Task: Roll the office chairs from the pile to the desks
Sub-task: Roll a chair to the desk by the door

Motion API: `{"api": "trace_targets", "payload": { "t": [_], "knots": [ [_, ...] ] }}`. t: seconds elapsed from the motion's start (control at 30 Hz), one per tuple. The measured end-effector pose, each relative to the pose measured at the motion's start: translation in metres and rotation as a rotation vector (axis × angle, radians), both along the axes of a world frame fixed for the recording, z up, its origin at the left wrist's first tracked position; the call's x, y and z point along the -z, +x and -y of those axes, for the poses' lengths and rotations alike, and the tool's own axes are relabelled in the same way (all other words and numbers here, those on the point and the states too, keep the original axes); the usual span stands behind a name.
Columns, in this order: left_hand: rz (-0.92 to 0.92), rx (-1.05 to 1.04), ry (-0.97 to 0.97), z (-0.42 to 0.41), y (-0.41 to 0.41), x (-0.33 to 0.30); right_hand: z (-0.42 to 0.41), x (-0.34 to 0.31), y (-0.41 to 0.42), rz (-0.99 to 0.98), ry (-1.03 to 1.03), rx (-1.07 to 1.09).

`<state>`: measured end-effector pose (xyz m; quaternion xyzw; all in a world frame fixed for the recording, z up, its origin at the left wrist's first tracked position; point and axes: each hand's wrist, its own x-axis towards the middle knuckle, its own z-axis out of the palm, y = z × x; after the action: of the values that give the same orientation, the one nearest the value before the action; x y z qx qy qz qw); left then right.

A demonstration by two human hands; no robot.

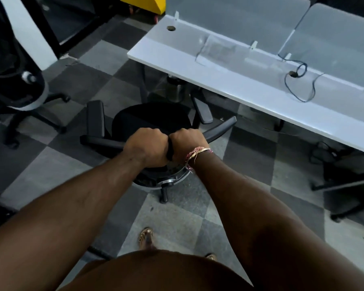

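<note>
A black office chair (149, 119) with dark armrests stands in front of me, its seat facing the white desk (250, 95). My left hand (145, 147) and my right hand (187, 143) sit side by side, fingers curled over the top edge of the chair's backrest. The chair's front is close to the desk's near edge, partly under its left end. The backrest itself is mostly hidden beneath my fists.
Another black chair (15, 80) stands at the far left. More chair bases (345, 185) lie under the desk at the right. A dark cable (303, 85) loops on the desk beside frosted dividers (240, 22). A yellow cart (143, 3) is at the back. My sandalled foot (146, 238) is on checkered carpet.
</note>
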<state>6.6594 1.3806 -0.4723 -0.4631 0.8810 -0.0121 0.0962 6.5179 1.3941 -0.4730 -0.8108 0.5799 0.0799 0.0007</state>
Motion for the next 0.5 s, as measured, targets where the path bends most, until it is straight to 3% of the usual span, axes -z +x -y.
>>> {"api": "trace_targets", "payload": {
  "t": [0.5],
  "knots": [
    [-0.009, 0.278, -0.039, -0.083, -0.229, -0.004, -0.116, -0.003, -0.226, 0.033, -0.061, 0.184]
  ]
}}
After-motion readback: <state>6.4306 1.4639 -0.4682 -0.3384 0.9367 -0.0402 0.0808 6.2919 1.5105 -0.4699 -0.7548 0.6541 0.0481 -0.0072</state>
